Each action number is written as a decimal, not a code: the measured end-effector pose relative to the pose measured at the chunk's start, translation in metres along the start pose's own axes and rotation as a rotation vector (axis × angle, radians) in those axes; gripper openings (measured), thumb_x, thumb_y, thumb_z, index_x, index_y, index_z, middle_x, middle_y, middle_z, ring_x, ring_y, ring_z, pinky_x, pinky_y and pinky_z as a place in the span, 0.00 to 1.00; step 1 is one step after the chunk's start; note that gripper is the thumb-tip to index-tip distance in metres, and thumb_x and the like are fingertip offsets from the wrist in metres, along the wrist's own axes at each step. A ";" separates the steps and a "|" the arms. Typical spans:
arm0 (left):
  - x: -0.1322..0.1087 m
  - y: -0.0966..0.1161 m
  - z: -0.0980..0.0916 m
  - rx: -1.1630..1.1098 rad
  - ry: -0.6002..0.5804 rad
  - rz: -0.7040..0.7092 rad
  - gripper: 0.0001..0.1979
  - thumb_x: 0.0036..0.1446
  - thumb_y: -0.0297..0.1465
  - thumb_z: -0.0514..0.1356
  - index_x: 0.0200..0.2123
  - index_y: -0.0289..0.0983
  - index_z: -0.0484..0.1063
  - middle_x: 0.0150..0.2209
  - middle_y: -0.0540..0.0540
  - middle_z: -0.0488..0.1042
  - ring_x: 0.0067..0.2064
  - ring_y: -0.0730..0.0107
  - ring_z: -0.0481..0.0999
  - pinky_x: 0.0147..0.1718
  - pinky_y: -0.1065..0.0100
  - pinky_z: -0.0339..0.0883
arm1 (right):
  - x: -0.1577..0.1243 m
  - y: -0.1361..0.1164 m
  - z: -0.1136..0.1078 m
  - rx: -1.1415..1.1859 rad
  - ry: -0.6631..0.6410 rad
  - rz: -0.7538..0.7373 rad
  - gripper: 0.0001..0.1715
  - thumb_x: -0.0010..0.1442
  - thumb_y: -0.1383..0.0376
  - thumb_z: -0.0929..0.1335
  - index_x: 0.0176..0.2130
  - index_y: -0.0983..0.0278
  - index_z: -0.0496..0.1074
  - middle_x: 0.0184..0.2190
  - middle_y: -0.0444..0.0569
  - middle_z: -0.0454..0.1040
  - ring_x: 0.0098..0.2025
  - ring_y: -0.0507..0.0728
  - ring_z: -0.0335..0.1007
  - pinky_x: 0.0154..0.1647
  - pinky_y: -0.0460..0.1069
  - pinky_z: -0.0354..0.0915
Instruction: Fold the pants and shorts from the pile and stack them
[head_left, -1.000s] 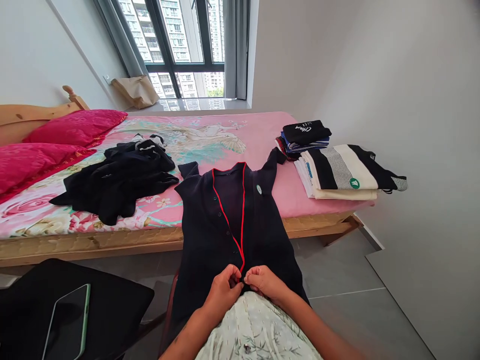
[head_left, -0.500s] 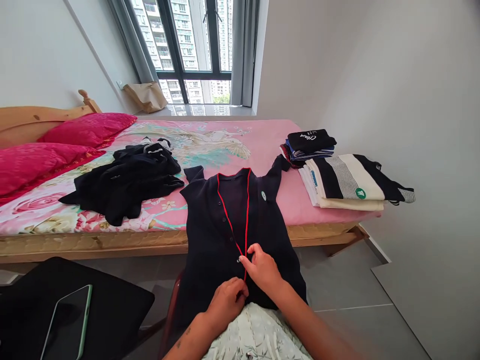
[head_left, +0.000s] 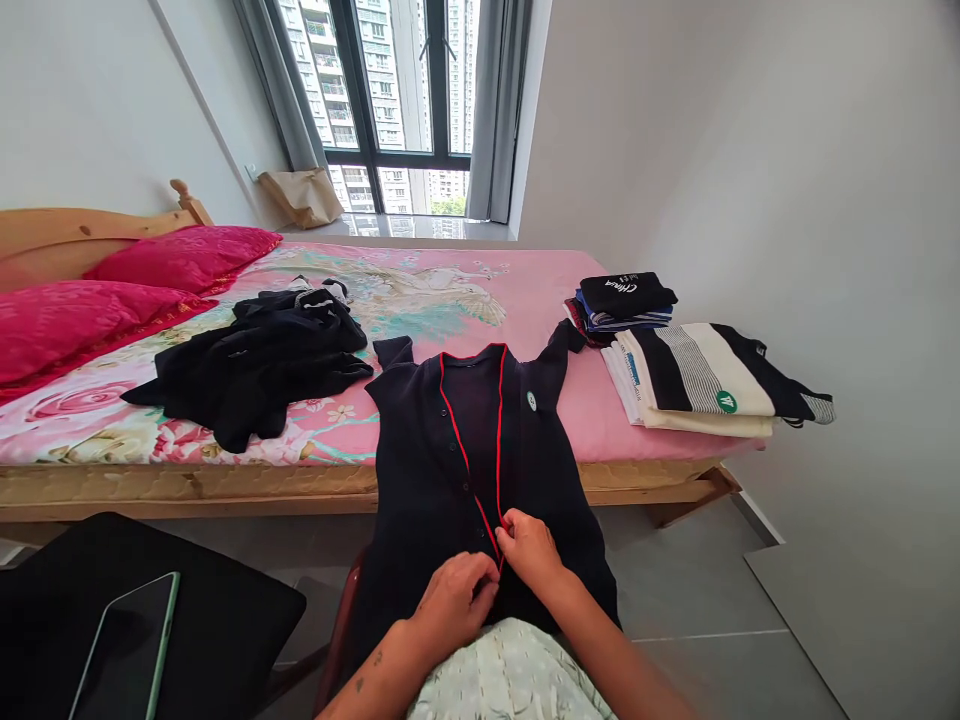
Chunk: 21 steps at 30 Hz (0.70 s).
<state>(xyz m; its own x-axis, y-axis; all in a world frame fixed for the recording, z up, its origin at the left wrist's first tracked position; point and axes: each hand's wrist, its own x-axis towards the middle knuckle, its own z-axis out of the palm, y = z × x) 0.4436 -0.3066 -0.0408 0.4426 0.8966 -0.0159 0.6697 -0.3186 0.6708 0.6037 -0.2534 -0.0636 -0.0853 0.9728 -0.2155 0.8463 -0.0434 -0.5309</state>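
A dark navy cardigan with red trim lies spread face up, its shoulders on the bed's edge and its lower part towards my lap. Red edging and small dark buttons run down its front opening. My left hand is closed on the cardigan's front edge near the bottom. Just above and to the right, my right hand pinches the red-trimmed right edge. The two front edges meet between my hands. A round pale badge shows on the chest. The lower hem is partly hidden by my hands and lap.
Dark clothes lie heaped on the bed's left. Folded stacks, one dark and one cream and black, rest at right. A phone lies on a black surface at lower left. Red pillows are beyond.
My right hand has moved slightly down and right along the red edge, and the edges have shifted closer to my left hand. The view has tilted a little.
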 end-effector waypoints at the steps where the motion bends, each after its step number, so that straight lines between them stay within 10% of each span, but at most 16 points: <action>1: 0.007 -0.002 -0.005 0.041 0.024 -0.020 0.09 0.59 0.27 0.50 0.35 0.39 0.69 0.34 0.46 0.73 0.37 0.67 0.70 0.38 0.68 0.61 | 0.000 0.001 0.001 0.036 0.009 -0.013 0.08 0.58 0.62 0.63 0.29 0.62 0.69 0.25 0.46 0.73 0.29 0.53 0.69 0.29 0.46 0.53; 8: 0.061 -0.021 -0.010 0.242 -0.030 -0.147 0.11 0.50 0.19 0.52 0.34 0.38 0.69 0.35 0.42 0.72 0.42 0.57 0.68 0.44 0.59 0.57 | 0.000 0.004 0.007 0.239 0.063 -0.012 0.06 0.55 0.65 0.63 0.30 0.62 0.70 0.23 0.43 0.70 0.25 0.51 0.63 0.28 0.45 0.52; 21: 0.064 -0.023 -0.007 -0.132 0.078 -0.209 0.07 0.43 0.20 0.53 0.24 0.38 0.61 0.23 0.55 0.63 0.27 0.75 0.62 0.27 0.73 0.55 | -0.005 0.010 0.007 0.669 -0.089 0.033 0.15 0.57 0.56 0.59 0.34 0.64 0.64 0.21 0.39 0.63 0.19 0.48 0.58 0.16 0.43 0.60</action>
<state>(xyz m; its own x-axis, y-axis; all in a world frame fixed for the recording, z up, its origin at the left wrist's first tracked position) 0.4520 -0.2397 -0.0520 0.2519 0.9615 -0.1102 0.6557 -0.0858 0.7501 0.6088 -0.2599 -0.0738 -0.1323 0.9472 -0.2922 0.3440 -0.2326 -0.9097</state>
